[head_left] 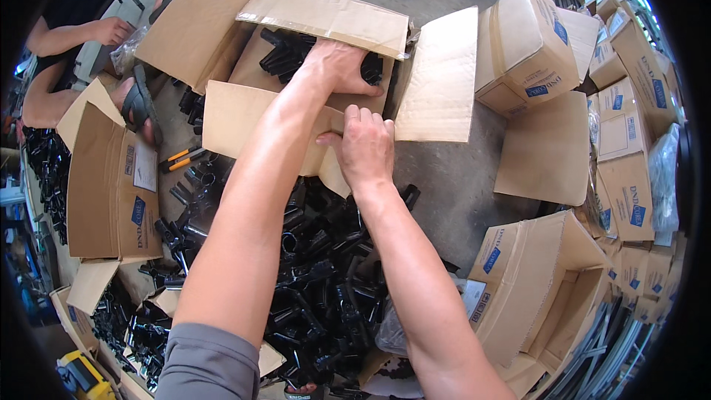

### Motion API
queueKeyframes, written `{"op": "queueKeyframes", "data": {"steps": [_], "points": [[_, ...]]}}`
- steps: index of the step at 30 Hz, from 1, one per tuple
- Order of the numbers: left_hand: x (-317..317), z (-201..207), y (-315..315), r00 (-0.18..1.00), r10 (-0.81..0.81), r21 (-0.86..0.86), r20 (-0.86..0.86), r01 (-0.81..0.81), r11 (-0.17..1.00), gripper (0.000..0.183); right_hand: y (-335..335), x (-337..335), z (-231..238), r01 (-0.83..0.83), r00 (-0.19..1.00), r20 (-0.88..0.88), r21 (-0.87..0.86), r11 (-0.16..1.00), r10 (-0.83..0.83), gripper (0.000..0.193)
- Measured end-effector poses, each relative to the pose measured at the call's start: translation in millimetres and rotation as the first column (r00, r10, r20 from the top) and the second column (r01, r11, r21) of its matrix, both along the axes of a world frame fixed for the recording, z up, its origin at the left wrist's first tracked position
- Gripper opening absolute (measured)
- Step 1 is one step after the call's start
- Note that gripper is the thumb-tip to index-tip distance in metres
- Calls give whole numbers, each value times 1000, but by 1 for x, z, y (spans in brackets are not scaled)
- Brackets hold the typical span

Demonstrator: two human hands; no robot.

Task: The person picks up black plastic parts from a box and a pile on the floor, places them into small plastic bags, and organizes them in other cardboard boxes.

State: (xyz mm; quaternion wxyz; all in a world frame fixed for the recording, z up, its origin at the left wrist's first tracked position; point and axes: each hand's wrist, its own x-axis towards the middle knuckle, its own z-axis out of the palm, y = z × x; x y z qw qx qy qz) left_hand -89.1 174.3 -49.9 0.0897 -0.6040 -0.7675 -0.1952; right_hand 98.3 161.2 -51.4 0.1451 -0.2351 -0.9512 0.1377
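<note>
A workshop or warehouse packing area is suggested by the bare grey floor [452,185], on which a large heap of black parts [318,289] is spread among open cardboard boxes [437,81]. Along the right side, further boxes [626,133] are stacked, with clear plastic wrap [666,178] and long thin grey rods [607,348] kept near them. At the upper left, another person [81,33] is seen.
</note>
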Motion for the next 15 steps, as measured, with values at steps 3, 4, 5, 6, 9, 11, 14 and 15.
{"op": "queueKeyframes", "data": {"steps": [3, 4, 5, 6, 9, 11, 14, 15], "points": [[3, 8, 0, 1000, 0, -37, -30, -1, 999, 91, 1, 2, 0, -1, 999, -32, 2, 1000, 1, 51], [4, 9, 1, 1000, -3, -40, -30, 2, 999, 91, 1, 2, 0, 2, 999, -32, -1, 1000, -2, 51], [5, 6, 0, 999, 17, -8, -44, -17, 1000, 90, 1, 2, 0, 0, 999, -46, 6, 1000, 0, 50], [6, 3, 0, 998, 38, 23, -58, -36, 999, 90, -1, 2, -1, -1, 998, -59, 14, 1000, 2, 50], [4, 10, 2, 994, 50, -85, 97, -42, 995, 89, 0, -1, 1, -2, 1000, -23, -11, 1000, 1, 49], [9, 18, 3, 985, 60, -108, 162, -43, 993, 89, 0, 1, 0, 9, 999, -41, -8, 1000, -10, 47], [8, 47, 1, 920, 29, 27, 391, -43, 999, 87, 0, 2, -1, 18, 997, -79, 12, 1000, -17, 45], [0, 48, 2, 834, 29, 41, 551, -61, 997, 81, 0, 3, -1, 17, 995, -97, 25, 1000, -14, 45]]}}
